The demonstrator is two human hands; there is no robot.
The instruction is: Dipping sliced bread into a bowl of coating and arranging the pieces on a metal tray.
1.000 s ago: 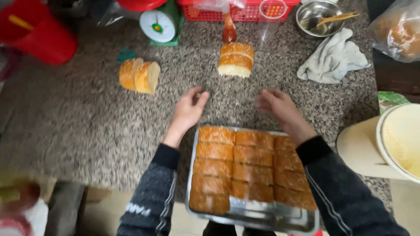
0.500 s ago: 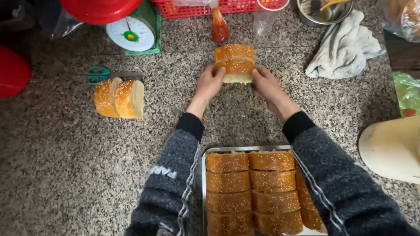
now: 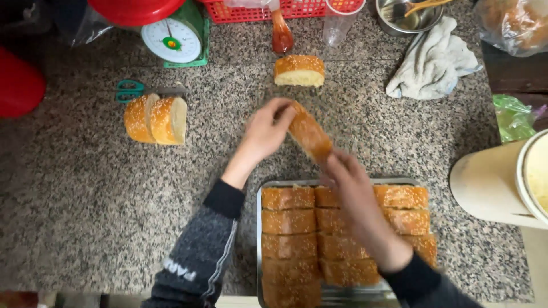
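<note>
1. Left hand [image 3: 265,132] grip: fingers curled round the far end of a sesame bread slice [image 3: 309,134], holding it.
2. Right hand [image 3: 349,181] grip: fingers closed on the near end of the same slice; both hands hold it between them.
3. The slice is lifted clear of the counter [image 3: 74,199], tilted on a diagonal, crust side up, just beyond the far edge of the metal tray [image 3: 260,239].
4. The tray sits on the near part of the counter, packed with rows of sesame-topped bread pieces [image 3: 288,222]; the right forearm crosses over its middle rows and hides some.
5. Both sleeves are dark; the left one has light stripes.
6. A cut loaf piece [image 3: 299,70] lies further out on the counter, pale cut face toward the camera, well apart from the held slice.
7. Two bread pieces [image 3: 155,118] stand side by side to the left, touching each other.
8. Green-handled scissors [image 3: 132,90] lie just behind those two pieces.
9. A green kitchen scale [image 3: 174,39] with a white dial stands at the far left, a red bowl [image 3: 134,8] on top of it.
10. A red basket [image 3: 251,10], a sauce bottle [image 3: 282,35] and a clear cup [image 3: 339,25] line the far edge.
11. A grey cloth [image 3: 434,60] lies bunched at the far right, beside a steel bowl [image 3: 408,17].
12. A cream-coloured bucket [image 3: 496,182] lies at the right edge.
</note>
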